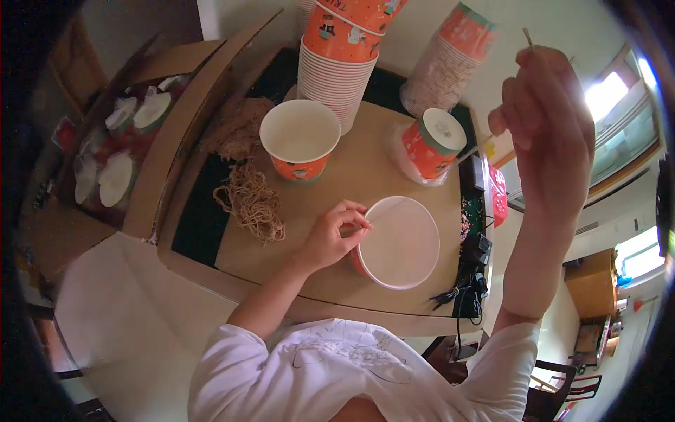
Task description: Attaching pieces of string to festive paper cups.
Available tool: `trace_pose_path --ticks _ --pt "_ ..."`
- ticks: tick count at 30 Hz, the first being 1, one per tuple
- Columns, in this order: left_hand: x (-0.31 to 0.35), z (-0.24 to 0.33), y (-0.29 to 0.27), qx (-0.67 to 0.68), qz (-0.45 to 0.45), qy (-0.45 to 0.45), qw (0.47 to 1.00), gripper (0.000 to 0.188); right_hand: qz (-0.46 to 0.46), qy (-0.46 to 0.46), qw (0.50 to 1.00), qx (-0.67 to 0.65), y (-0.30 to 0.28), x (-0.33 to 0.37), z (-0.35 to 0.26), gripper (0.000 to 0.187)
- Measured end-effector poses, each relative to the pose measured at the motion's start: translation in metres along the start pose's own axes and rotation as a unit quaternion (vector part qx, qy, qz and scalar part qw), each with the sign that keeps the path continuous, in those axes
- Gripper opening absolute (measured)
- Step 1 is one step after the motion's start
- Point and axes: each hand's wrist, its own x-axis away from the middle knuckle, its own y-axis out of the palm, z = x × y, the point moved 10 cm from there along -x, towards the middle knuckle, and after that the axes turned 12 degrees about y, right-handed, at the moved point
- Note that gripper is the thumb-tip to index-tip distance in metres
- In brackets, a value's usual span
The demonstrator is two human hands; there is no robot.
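Observation:
An open white-lined paper bucket (401, 243) stands at the near middle of the table. At its left rim my left hand (336, 238) is closed, thumb and forefinger pinched together against the edge. A faint thin line runs from these fingertips across the bucket's mouth; I cannot make out what it is. High on the right, well off the table, my right hand (545, 105) pinches a short end of twine (527, 39) that sticks up above the fingers. A tangled bundle of tan twine (254, 204) lies to the left of my left hand.
Behind stand an open orange paper bucket (301, 137), a tall bucket stack (336, 88), an upturned bucket (432, 148) and a wrapped stack (453, 60). A cardboard box (179, 141) with wrapped items is at left. Black cables (467, 281) lie along the right edge.

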Motion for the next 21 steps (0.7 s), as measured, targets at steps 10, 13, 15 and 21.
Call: trace_pose_path --ticks 10,13,15,21 --pt "0.007 0.000 0.018 0.040 -0.020 0.012 0.999 0.022 0.067 0.047 0.997 -0.010 -0.013 -0.023 0.010 0.021" --pt "0.006 -0.001 0.022 0.021 -0.032 0.032 0.999 0.023 -0.026 0.028 0.998 -0.040 -0.012 -0.031 0.013 0.020" --pt "0.006 -0.007 0.022 0.023 -0.031 0.035 0.999 0.022 0.004 0.020 0.999 -0.026 -0.014 -0.032 0.012 0.020" --pt "0.005 -0.010 0.024 0.025 -0.023 0.041 0.999 0.019 -0.042 0.012 0.998 -0.033 -0.015 -0.035 0.014 0.020"
